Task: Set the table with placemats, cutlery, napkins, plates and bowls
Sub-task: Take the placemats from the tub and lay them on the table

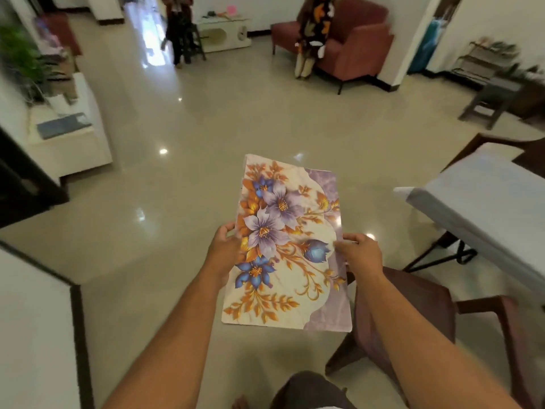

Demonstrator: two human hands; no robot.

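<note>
Both hands pinch the floral placemat [287, 246] by its side edges, left hand [225, 250], right hand [358, 255], held flat over the floor. Table [483, 208] sits right; keep it level, lay it square to the table edge.

1. Placemat [290, 246]: cream ground printed with purple and blue flowers, orange-gold leaves, lilac marbled corners.
2. Table [483, 202]: pale lilac-white top.
3. Chair [413, 314]: dark maroon.
4. Sofa [354, 42]: brick red.
5. Floor [236, 113]: glossy beige tiles.

Glossy floral placemat [287, 246], polished tile floor [221, 119], plastic chair [413, 314]
</note>
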